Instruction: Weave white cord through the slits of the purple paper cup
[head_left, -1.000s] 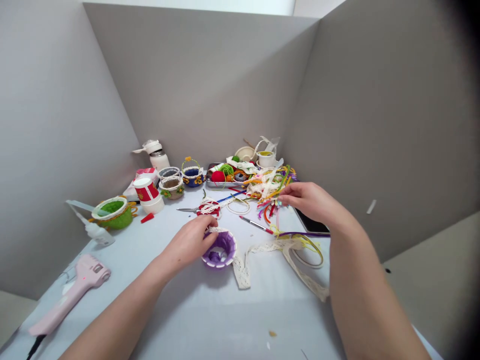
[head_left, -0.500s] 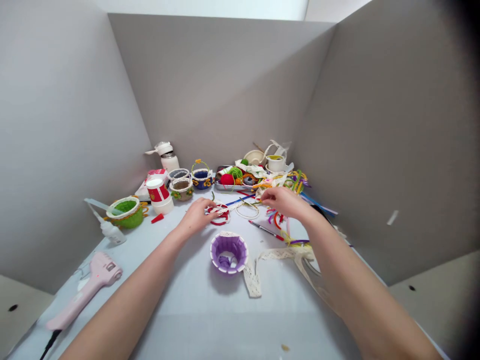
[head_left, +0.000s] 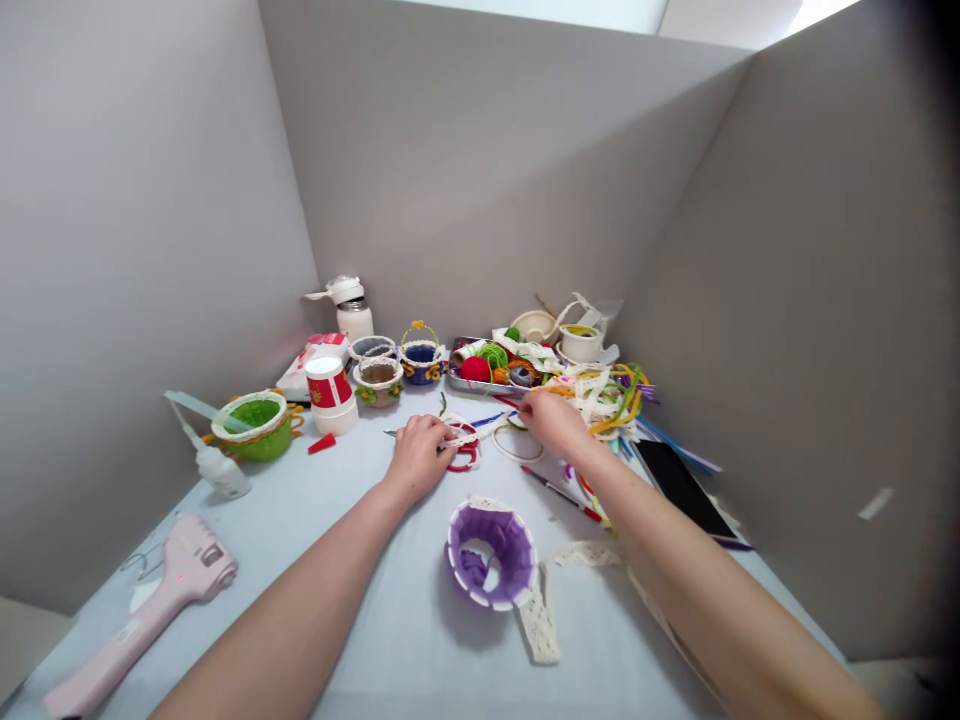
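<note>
My left hand (head_left: 421, 455) lies palm down with its fingers curled over red-handled scissors (head_left: 466, 458). A metal tip shows beyond its far side. A narrow white lace piece (head_left: 459, 434) is at its fingertips; whether the fingers grip the lace or the scissors is hidden. My right hand (head_left: 553, 425) has its fingertips pinched together by a pale ring (head_left: 510, 446) and a blue strip (head_left: 487, 420); what is between them is too small to make out. Nearer me stands a purple-lined cup (head_left: 491, 555) with white rim slats, a lace ribbon (head_left: 540, 625) hanging from its side.
A pink glue gun (head_left: 169, 590), white bottle (head_left: 223, 472) and green basket (head_left: 262, 425) are at left. Small baskets (head_left: 377, 382) and a tray of yarn (head_left: 454, 385) stand behind. Colourful strips (head_left: 630, 395), a pen (head_left: 559, 492) and a dark tablet (head_left: 682, 490) lie at right.
The view has shifted, so the table's things sit differently in the picture. My left hand has settled lower over the scissors. The right hand's fingers have drawn together near the pale ring.
</note>
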